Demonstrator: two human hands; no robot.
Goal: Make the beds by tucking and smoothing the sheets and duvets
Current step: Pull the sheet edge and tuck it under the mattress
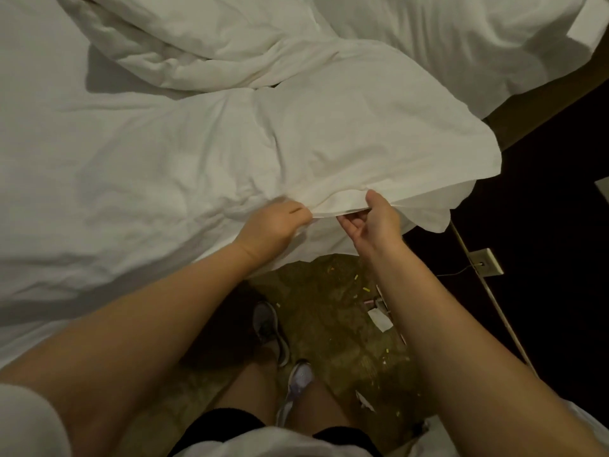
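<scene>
Clothing: white top and dark shorts (227, 420) at the bottom edge of the view, bare legs below.
Footwear: two trainers on the floor, one grey (270, 328) and one paler (296, 387), toes pointing towards the bed.
Floor: mottled carpet (329, 344) in the gap beside the bed. It carries loose litter: a white paper scrap (380, 319), a second scrap (364, 402) and small coloured flecks.
Wall fitting: a pale socket plate (486, 262) on the dark surface to the right, beside a thin pale strip; a thin wire runs to it.
Left hand (273, 225): grasping. The fingers are curled into the hem of the duvet and hidden in the fabric, with the knuckles uppermost.
Right hand (379, 222): released, palm turned up. The thumb lies against the duvet hem and the fingers are loosely curled just beneath it, with a gap showing; no closed hold is seen.
Duvet (329, 127): white and creased, lying across the bed, with its near corner lifted at the hands and overhanging the bed edge above the carpet.
Duvet, far part: bunched in thick folds (197, 44) towards the top of the view.
Sheet (33, 70): white and flat on the mattress to the upper left, exposed beside the bunched folds.
Far right: more white bedding (461, 37), bordered by a brown frame edge (543, 103).
</scene>
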